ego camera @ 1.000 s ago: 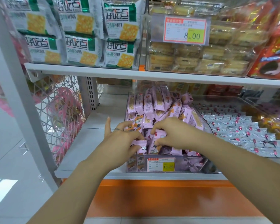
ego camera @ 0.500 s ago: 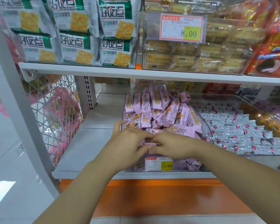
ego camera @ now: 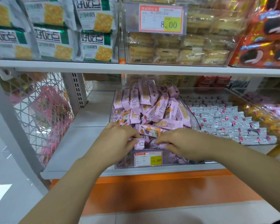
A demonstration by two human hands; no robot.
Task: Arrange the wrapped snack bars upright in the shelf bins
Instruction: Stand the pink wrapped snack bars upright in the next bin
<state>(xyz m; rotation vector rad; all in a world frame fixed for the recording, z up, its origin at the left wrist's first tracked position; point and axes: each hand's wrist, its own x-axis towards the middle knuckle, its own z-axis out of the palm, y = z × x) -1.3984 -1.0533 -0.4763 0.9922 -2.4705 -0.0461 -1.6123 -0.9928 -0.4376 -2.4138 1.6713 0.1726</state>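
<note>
On the lower shelf (ego camera: 81, 143), a clear plastic bin (ego camera: 195, 122) is heaped with pink wrapped snack bars (ego camera: 152, 107), some upright at the back, others tilted or flat. At the bin's front edge, a small glossy pink bar (ego camera: 139, 143) is pinched by the left hand (ego camera: 118, 139). Wrappers are touched by the curled right hand (ego camera: 181, 143); its grip cannot be told. Silvery packets (ego camera: 225, 122) fill the neighbouring bin.

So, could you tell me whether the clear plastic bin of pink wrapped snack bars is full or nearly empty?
Full: pink wrapped snack bars heap above the clear plastic bin, upright behind, tumbled in front.
</note>
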